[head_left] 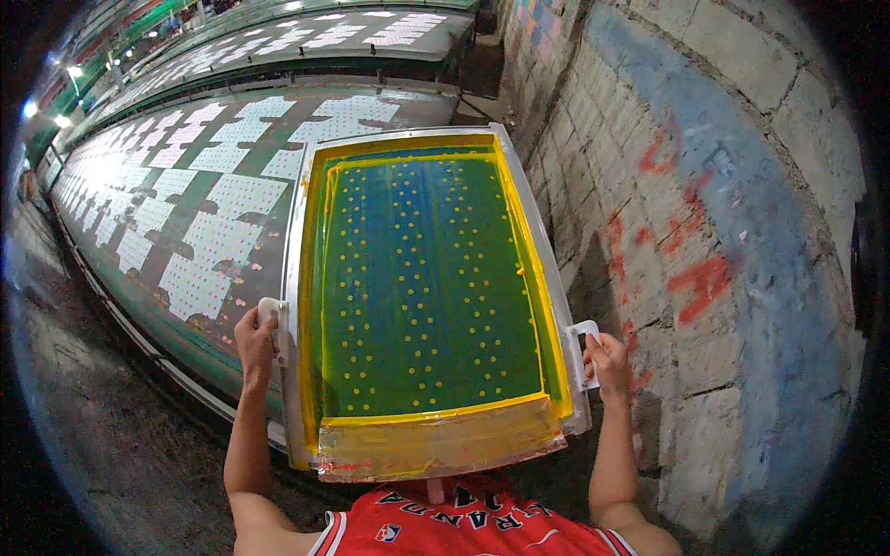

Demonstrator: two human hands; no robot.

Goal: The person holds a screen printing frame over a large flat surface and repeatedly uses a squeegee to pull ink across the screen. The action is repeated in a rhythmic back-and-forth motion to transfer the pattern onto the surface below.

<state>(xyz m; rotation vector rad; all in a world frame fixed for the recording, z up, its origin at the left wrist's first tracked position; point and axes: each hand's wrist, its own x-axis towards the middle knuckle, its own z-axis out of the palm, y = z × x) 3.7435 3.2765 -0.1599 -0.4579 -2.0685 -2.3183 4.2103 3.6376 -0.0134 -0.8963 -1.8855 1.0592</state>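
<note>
A large screen printing frame (pixel 431 278) fills the middle of the view, held up in front of my body. Its mesh is green and blue with rows of small yellow dots, and yellow ink lines the inner edges. Across the near end lies a brownish strip (pixel 440 443), seemingly tape or board. On the frame's left side my left hand (pixel 255 338) is wrapped round a white handle (pixel 269 309). My right hand (pixel 606 363) grips the matching white handle (pixel 583 334) on the right side.
Leftward runs a long printing table (pixel 246 269) bearing several white dotted fabric pieces (pixel 215 258). A second table (pixel 324 63) with similar pieces stands beyond it. Close on the right rises a rough block wall (pixel 705 371) with blue and red paint. Dark floor (pixel 120 435) lies at lower left.
</note>
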